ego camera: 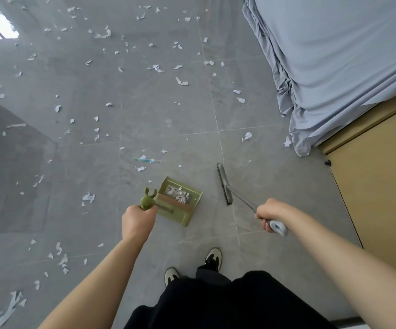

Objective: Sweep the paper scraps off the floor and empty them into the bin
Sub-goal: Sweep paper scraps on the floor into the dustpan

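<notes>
Two hands at work over a grey tiled floor [159, 110]. Left hand [138, 219], fingers curled round the olive-green upright handle [147, 201] of a green dustpan [180, 202], pan resting on the floor just ahead of the feet. Inside the pan, a small heap of white paper scraps [179, 194] (some printed, detail too small to read). Right hand [271, 214], fingers wrapped round the pale grip of a grey broom [225, 186], thin shaft angling forward and down to the narrow brush head, bristles near the floor just right of the dustpan and apart from it. Many more loose scraps [102, 34] scattered across the tiles ahead and to the left, thickest toward the far left, plus a cluster by the lower left edge. Pale blue bedsheet [334, 55] hanging in folds at upper right, touching the floor. Light wooden cabinet [382, 181] along the right side below it. Black trousers and two dark-and-white shoes [213, 256] at the bottom centre.
</notes>
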A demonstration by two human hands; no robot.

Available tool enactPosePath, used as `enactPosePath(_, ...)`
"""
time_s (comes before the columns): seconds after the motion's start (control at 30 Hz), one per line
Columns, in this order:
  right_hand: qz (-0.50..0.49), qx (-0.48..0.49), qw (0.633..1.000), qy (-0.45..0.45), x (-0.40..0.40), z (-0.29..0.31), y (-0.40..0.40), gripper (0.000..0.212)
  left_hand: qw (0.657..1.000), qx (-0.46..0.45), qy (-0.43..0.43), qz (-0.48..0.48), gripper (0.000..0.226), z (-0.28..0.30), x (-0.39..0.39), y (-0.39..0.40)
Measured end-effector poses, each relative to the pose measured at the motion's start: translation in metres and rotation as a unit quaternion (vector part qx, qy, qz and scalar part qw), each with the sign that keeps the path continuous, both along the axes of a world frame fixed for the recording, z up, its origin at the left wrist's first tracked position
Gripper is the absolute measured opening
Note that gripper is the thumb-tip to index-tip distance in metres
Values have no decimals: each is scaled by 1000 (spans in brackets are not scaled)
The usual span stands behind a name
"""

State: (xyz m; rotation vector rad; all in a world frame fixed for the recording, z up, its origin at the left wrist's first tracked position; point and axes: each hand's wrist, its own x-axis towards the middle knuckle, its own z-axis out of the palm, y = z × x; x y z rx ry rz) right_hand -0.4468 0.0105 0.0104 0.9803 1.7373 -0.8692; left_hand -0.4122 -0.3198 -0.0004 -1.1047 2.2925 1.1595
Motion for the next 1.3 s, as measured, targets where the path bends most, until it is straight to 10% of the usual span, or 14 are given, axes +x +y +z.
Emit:
enactPosePath(0.83,-305,-49,951,-1,-173,-28,109,29,999,9,22,-43,26,-3,-251,83)
enactPosePath(1.3,-285,-87,954,-17,-370,-28,79,27,998,-14,-5,-58,28,-5,-382,83)
